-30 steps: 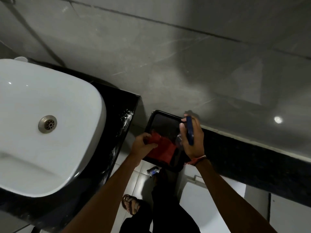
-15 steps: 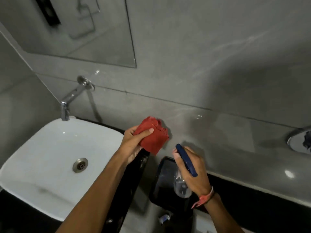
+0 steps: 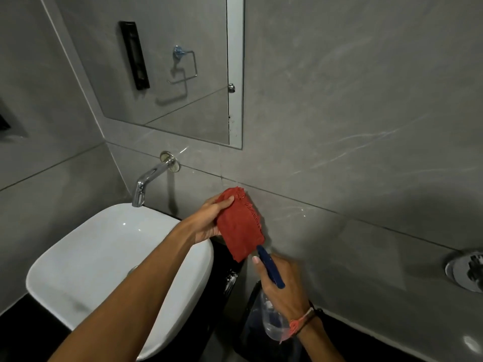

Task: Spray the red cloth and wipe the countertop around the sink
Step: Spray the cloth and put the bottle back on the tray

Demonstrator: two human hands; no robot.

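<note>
My left hand (image 3: 209, 218) holds a folded red cloth (image 3: 240, 226) up in front of the grey wall, above the right rim of the white sink (image 3: 104, 257). My right hand (image 3: 282, 280) grips a clear spray bottle (image 3: 271, 320) with a dark blue head (image 3: 270, 267), its nozzle pointing up at the cloth's lower edge and almost touching it. The black countertop (image 3: 227, 273) shows as a narrow strip to the right of the sink and at the lower left.
A chrome tap (image 3: 149, 178) juts from the wall over the sink. A mirror (image 3: 170, 74) hangs above it. A black bin (image 3: 251, 333) stands below my right hand, and a chrome fitting (image 3: 467, 270) sits at the right edge.
The view tilted up from the bin toward the wall. Both hands rose from the bin; the cloth and the spray nozzle came closer together, above the counter's edge.
</note>
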